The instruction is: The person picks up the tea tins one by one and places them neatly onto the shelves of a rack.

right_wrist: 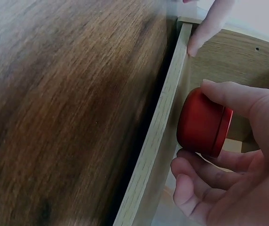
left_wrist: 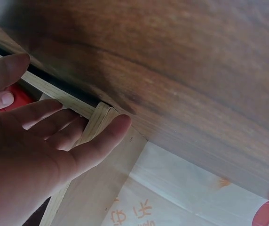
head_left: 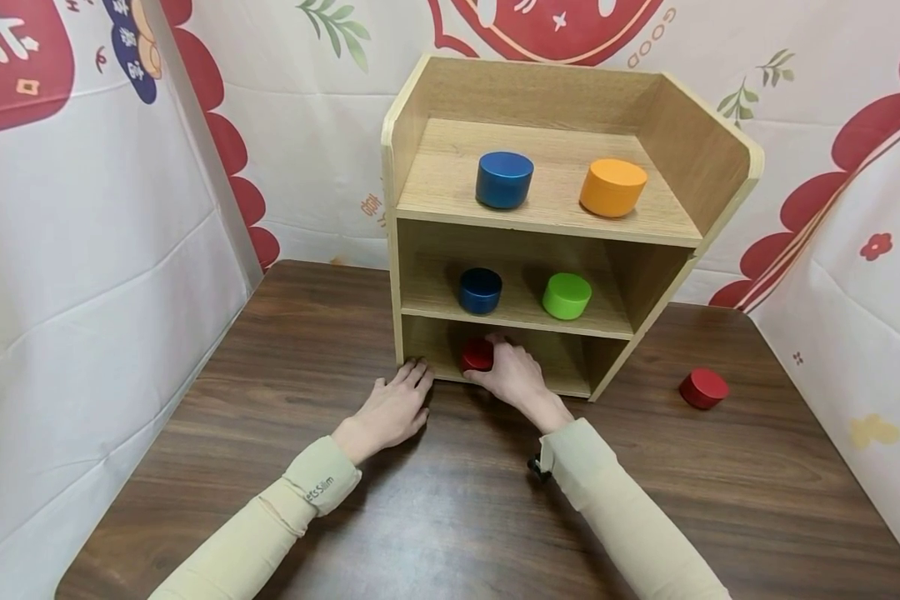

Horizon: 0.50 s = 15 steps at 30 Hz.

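Observation:
A small round red tin [right_wrist: 202,121] sits at the bottom compartment of the wooden shelf [head_left: 495,379]. My right hand [head_left: 516,371] grips it, thumb on one side and fingers curled round the other, as the right wrist view shows. The left hand [head_left: 393,410] rests palm down at the shelf's lower left front corner, its fingers loosely extended. In the left wrist view, fingertips [left_wrist: 121,123] lie right at the shelf's side panel. Above, on the middle level, stand a dark blue tin [head_left: 481,292] and a green tin [head_left: 567,297].
On the top level are a blue tin [head_left: 504,180] and an orange tin [head_left: 613,188]. Another red tin [head_left: 704,389] stands on the brown table [head_left: 330,333], right of the shelf. White printed cloth [head_left: 307,167] hangs behind and at both sides.

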Available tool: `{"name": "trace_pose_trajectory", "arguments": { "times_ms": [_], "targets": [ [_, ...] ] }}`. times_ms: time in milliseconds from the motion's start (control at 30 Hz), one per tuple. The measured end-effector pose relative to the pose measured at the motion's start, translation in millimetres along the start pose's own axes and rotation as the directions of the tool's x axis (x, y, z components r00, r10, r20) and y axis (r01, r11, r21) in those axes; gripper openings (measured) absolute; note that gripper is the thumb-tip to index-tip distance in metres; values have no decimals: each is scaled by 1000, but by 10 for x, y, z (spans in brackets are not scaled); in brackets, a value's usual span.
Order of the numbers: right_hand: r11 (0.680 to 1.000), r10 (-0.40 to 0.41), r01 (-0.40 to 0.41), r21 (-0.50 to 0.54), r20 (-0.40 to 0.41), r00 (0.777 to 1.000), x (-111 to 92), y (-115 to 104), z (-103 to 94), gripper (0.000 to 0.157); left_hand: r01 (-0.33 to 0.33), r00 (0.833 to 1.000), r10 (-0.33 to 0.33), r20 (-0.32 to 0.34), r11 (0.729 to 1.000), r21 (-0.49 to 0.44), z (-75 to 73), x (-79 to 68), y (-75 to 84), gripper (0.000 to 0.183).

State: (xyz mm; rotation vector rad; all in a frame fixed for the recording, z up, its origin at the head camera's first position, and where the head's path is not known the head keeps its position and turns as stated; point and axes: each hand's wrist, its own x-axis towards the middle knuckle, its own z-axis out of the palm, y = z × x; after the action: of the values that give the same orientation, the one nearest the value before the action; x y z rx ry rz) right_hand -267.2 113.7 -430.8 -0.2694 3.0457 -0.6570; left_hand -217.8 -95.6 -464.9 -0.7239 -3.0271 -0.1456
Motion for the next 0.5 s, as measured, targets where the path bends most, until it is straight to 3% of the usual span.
{"name": "trace_pose_trajectory", "arguments": {
  "times_ms": [500],
  "targets": [
    [1000,6,-6,-24,1,1000,34,-17,70,73,2,1000,-2,18,1000,-5,-10,2,-11,64]
  ]
}}
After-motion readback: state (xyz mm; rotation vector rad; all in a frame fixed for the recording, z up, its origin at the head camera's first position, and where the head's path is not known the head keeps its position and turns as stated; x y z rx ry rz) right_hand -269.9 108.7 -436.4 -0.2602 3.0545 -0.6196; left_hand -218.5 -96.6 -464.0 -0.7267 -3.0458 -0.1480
